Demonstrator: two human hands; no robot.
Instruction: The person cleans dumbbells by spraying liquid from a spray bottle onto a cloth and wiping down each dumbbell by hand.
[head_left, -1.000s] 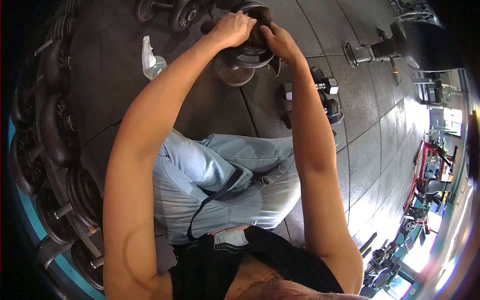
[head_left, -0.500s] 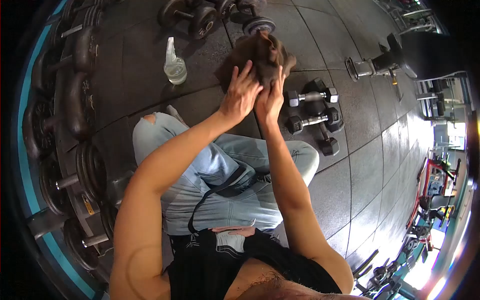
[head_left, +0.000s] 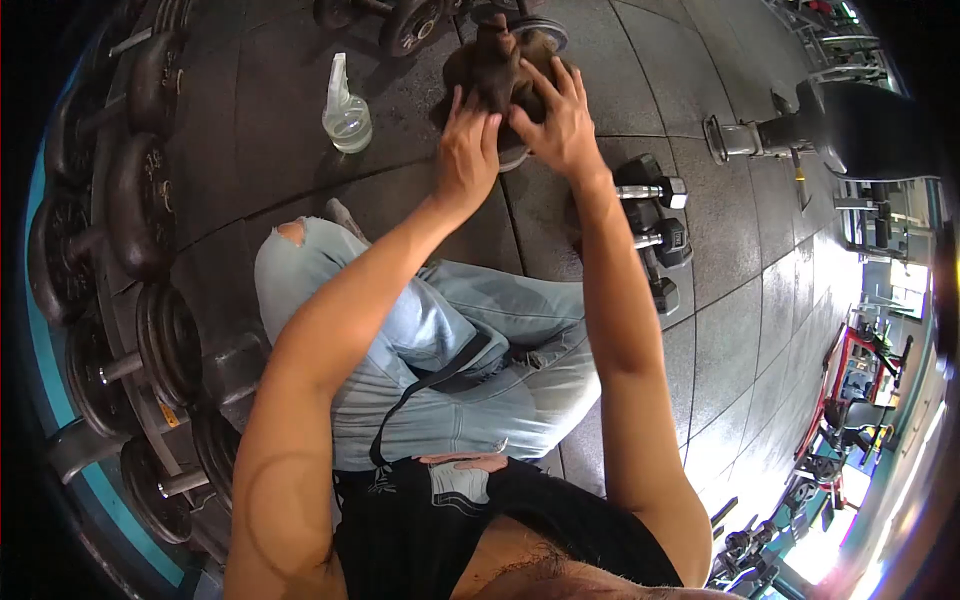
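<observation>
A brown cloth point(head_left: 495, 72) lies bunched over a round-plated dumbbell point(head_left: 541, 33) on the floor, hiding most of it. On the cloth's left side rests my left hand point(head_left: 467, 150), its fingers pointing forward and apart from the thumb. My right hand point(head_left: 562, 125) presses on the right side of the cloth with its fingers spread. The two hands are close together but not touching. To the left stands a clear spray bottle point(head_left: 348, 122) with a white nozzle, holding pale liquid.
Hex dumbbells point(head_left: 672, 240) lie right of my right forearm. A rack of round dumbbells point(head_left: 152, 205) runs along the left side. More round dumbbells point(head_left: 408, 25) sit at the top. A black padded bench point(head_left: 870, 130) is at the upper right.
The cloth was held over the dumbbell plates, then spread nearer me; now it is bunched farther forward over the dumbbell. My right hand has moved right and its fingers have spread.
</observation>
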